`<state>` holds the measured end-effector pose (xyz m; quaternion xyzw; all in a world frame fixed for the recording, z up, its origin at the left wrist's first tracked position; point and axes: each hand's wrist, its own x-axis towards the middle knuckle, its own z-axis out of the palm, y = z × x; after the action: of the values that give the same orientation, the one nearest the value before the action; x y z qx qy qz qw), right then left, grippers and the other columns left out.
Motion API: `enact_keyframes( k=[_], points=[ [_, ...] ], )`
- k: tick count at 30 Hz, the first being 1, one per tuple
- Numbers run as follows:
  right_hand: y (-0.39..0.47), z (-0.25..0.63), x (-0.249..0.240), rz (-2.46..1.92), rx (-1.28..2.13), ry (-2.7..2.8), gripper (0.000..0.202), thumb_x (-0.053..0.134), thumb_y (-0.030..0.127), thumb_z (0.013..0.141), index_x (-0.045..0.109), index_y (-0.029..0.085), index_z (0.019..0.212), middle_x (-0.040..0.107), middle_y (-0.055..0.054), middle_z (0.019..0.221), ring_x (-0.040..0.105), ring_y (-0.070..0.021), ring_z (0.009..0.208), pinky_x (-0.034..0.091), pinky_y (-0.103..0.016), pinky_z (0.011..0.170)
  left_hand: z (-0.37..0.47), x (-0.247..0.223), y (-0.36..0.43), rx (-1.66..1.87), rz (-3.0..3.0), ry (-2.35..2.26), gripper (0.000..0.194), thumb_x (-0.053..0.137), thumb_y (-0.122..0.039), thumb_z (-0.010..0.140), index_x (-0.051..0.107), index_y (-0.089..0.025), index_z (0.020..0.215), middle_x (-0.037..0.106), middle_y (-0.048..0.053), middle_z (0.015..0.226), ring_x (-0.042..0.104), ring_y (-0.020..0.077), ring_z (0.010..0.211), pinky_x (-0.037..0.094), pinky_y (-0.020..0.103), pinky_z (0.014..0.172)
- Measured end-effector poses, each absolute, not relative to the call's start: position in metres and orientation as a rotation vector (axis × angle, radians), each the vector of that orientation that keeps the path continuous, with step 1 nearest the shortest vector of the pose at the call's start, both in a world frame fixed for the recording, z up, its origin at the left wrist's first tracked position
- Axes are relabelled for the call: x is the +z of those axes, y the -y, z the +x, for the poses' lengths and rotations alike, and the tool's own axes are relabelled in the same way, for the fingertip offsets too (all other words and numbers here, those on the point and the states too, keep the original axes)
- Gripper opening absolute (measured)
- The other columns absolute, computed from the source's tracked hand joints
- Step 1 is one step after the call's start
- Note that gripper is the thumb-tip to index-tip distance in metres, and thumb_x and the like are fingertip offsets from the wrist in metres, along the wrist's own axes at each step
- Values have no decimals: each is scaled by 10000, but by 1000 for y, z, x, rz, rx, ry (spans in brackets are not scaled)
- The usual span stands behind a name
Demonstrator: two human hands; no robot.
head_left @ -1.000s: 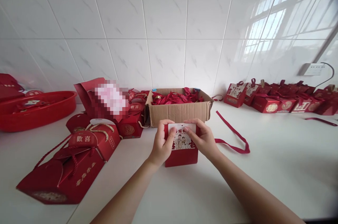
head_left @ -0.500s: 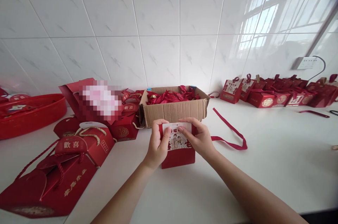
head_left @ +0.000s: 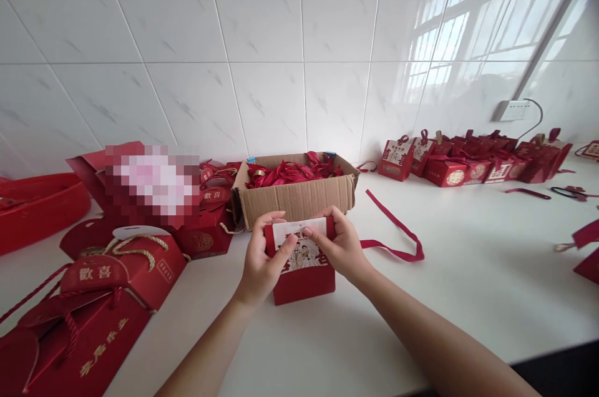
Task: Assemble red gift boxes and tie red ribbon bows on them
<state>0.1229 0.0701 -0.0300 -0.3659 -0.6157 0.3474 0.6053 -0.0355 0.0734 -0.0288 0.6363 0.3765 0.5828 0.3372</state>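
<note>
- The left hand (head_left: 264, 263) and the right hand (head_left: 342, 246) hold a small red box (head_left: 304, 288) between them, thumbs (head_left: 286, 251) on the white card (head_left: 302, 254) at its front.
- A red ribbon (head_left: 397, 226) lies on the white table (head_left: 472, 259), beside the right hand.
- Behind the small red box sits a brown box (head_left: 299, 199) with a heap of ribbons (head_left: 292, 173) inside.

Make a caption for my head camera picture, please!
Left hand and right hand hold a small red box in front of a cardboard carton of red ribbons.
</note>
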Motion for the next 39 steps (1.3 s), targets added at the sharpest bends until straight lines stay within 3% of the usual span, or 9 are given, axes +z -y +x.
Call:
enact_keyframes(
  k=[4, 6, 9, 12, 15, 19, 24, 31, 39],
  points=[
    [-76, 130, -24, -806, 902, 1470, 309, 640, 504, 762, 500, 229, 780, 605, 11, 666, 586, -153, 583, 498, -276, 525, -40, -28, -77, 1430, 1577, -989, 269, 651, -429, 776, 589, -172, 826, 592, -4, 698, 567, 143, 644, 473, 245, 598],
    [-89, 138, -14, -781, 838, 1552, 362, 483, 554, 854, 542, 215, 740, 657, -26, 748, 637, -178, 715, 525, -311, 654, -40, -27, -77, 1411, 1580, -993, 259, 650, -422, 781, 603, -170, 819, 615, -1, 701, 583, 146, 649, 479, 245, 603],
    [-119, 150, 7, -867, 451, 1557, 598, 105, 447, 977, 648, 216, 879, 669, -57, 1068, 576, -188, 1098, 426, -367, 953, -38, -22, -74, 1403, 1628, -988, 271, 626, -418, 803, 631, -174, 919, 682, 47, 879, 638, 185, 794, 508, 274, 691],
    [-146, 158, 22, -1156, 95, 1757, 430, 251, 340, 976, 658, 227, 1053, 589, -46, 1272, 444, -226, 1266, 242, -460, 1091, -39, -17, -73, 1444, 1741, -982, 266, 614, -392, 819, 641, -182, 981, 625, 96, 1197, 583, 230, 1089, 461, 325, 909],
    [-154, 165, 26, -1308, 83, 1999, 295, 432, 261, 909, 697, 223, 1034, 668, -68, 1154, 558, -277, 1137, 331, -496, 1024, -41, -14, -75, 1431, 1778, -979, 210, 625, -381, 813, 638, -183, 882, 495, 108, 1376, 538, 248, 1170, 433, 353, 961],
    [-144, 178, 24, -1320, 169, 2069, 317, 571, 155, 779, 719, 284, 1028, 733, -42, 973, 666, -259, 877, 515, -374, 759, -44, -14, -78, 1341, 1740, -958, 224, 628, -403, 805, 610, -184, 845, 319, 124, 1498, 543, 274, 1174, 447, 382, 949],
    [-137, 196, 26, -1211, 322, 2087, 431, 619, 71, 668, 735, 345, 980, 741, 4, 790, 648, -173, 589, 494, -250, 476, -49, -13, -81, 1295, 1733, -998, 258, 638, -431, 788, 584, -179, 783, 269, 143, 1515, 567, 288, 1144, 431, 418, 963],
    [-124, 206, 37, -1219, 445, 2312, 580, 556, 4, 623, 709, 388, 1030, 734, 30, 976, 681, -180, 719, 473, -215, 463, -52, -7, -85, 1275, 1807, -1054, 279, 641, -461, 772, 605, -184, 781, 254, 122, 1522, 543, 308, 1171, 429, 429, 965],
    [-119, 208, 51, -1183, 632, 2301, 313, 581, 100, 695, 764, 310, 837, 748, 26, 849, 680, -182, 721, 518, -246, 564, -56, 3, -82, 1093, 1742, -1069, 268, 636, -462, 779, 614, -195, 763, 492, 100, 1365, 544, 295, 1163, 478, 372, 882]
  ],
)
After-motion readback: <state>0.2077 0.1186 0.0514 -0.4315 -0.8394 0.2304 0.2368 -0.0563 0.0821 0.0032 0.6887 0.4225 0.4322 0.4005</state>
